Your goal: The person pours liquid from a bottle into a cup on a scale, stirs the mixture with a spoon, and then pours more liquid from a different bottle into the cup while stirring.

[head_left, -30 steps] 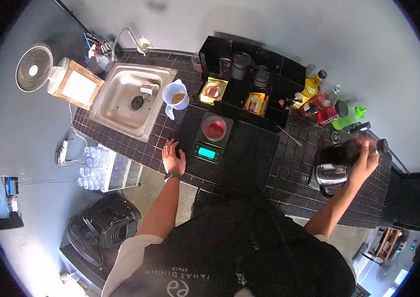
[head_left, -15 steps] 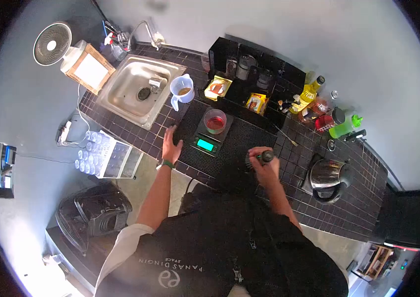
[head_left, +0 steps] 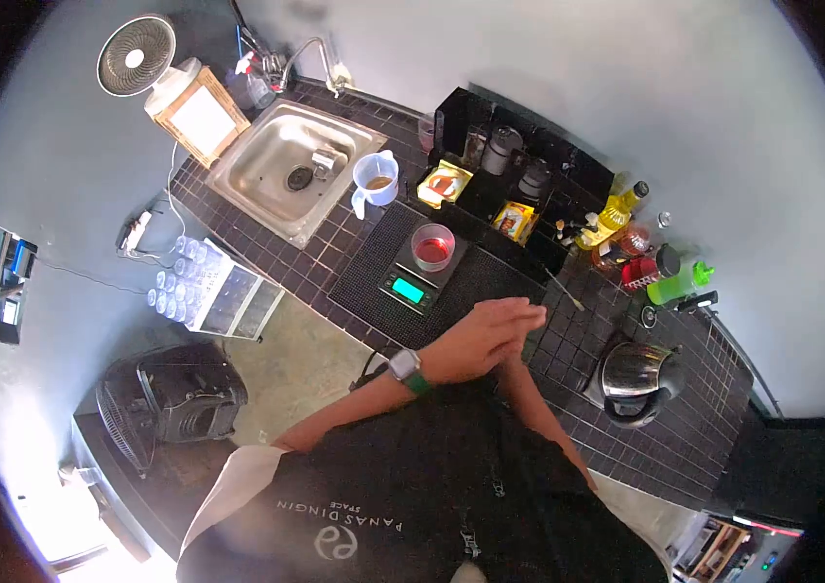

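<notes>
The left hand's (head_left: 471,340) fingers I saw stretched nearly straight and close together, laid across the right hand (head_left: 511,361) — whether they gripped anything, I could not tell. The right hand was mostly hidden beneath, so I could not make out its fingers' spread or any hold. A watch (head_left: 404,365) sat on the left wrist. Just beyond the hands, I had the clear cup (head_left: 433,251) of red liquid standing on the lit scale (head_left: 424,280), itself on the black mat (head_left: 359,277). Farther out were the kettle (head_left: 632,367) to the right and the jug (head_left: 374,185) beside the sink (head_left: 245,187).
</notes>
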Tool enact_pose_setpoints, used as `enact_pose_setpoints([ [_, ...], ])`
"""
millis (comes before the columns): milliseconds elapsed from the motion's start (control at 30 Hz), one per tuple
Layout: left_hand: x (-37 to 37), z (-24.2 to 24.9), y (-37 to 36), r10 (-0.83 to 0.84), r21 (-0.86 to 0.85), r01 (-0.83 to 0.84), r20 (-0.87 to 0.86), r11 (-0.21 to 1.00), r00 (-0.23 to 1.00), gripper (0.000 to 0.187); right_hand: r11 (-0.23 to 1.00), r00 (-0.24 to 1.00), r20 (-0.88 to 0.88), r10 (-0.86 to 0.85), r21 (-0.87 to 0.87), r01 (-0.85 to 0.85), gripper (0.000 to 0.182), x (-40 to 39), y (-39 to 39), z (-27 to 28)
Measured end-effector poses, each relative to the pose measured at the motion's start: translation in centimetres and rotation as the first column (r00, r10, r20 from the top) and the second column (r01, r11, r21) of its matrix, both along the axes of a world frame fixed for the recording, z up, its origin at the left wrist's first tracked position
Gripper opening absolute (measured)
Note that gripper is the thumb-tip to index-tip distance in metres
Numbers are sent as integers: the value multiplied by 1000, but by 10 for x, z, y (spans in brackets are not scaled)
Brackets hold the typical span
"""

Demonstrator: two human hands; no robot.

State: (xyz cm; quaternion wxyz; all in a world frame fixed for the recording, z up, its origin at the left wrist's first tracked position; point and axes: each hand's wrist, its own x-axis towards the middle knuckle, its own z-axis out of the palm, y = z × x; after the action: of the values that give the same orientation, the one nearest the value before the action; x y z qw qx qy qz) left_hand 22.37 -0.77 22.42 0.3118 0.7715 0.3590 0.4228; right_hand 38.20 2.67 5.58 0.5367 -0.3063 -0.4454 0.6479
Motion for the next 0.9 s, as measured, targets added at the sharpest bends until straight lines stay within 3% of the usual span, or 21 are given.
enact_pose_setpoints([
  [33, 6, -2, 2, -26, -1, 26, -37, 1000, 999, 47, 972, 938, -347, 5, -218, -86, 24, 1, 3, -8],
  [67, 10, -5, 4, -50, -4, 50, -75, 999, 996, 47, 973, 940, -341, 8, -213, -86, 24, 4, 8, -15],
  [133, 8, 1, 5, -52, -59, 52, 10, 997, 999, 44, 998, 1000, -17, 24, 63, -23, 28, 6, 12, -24],
  [233, 2, -1, 1, -14, -78, 22, 105, 997, 994, 43, 884, 896, 429, -116, 456, -104, 36, 8, 10, -33],
  [267, -1, -8, 0, -4, -111, 16, 110, 994, 994, 42, 883, 897, 427, -111, 456, -108, 36, 6, 10, -34],
  [400, 1, -10, -7, 115, -278, -56, 201, 959, 973, 35, 997, 998, -8, 57, 61, -56, 30, 0, 10, -32],
  [533, 12, -16, -12, 306, -259, -271, 106, 927, 946, 32, 925, 888, -459, 23, -327, -192, 28, -1, 11, -27],
  [600, 10, -15, -5, 236, -38, -233, 157, 972, 959, 39, 896, 836, -545, 56, -342, -284, 34, 7, 11, -20],
  [667, 9, -20, 1, 180, 2, -185, 214, 983, 960, 44, 863, 776, -627, 73, -350, -364, 41, 13, 10, -11],
  [700, 7, -25, 2, 124, 41, -140, 267, 989, 956, 49, 995, 991, -85, 99, 3, -99, 35, 12, 8, -7],
  [733, 8, -32, -2, 121, 38, -136, 267, 990, 956, 49, 893, 888, 432, -157, 446, -60, 29, 10, 6, -3],
  [800, 9, -40, -11, 229, -312, -79, 483, 947, 845, 51, 888, 903, 394, -173, 459, -30, 34, 1, 9, -2],
  [900, 13, -35, -7, 326, -271, -212, 505, 939, 800, 45, 875, 901, 379, -212, 484, 3, 40, -3, 12, -3],
])
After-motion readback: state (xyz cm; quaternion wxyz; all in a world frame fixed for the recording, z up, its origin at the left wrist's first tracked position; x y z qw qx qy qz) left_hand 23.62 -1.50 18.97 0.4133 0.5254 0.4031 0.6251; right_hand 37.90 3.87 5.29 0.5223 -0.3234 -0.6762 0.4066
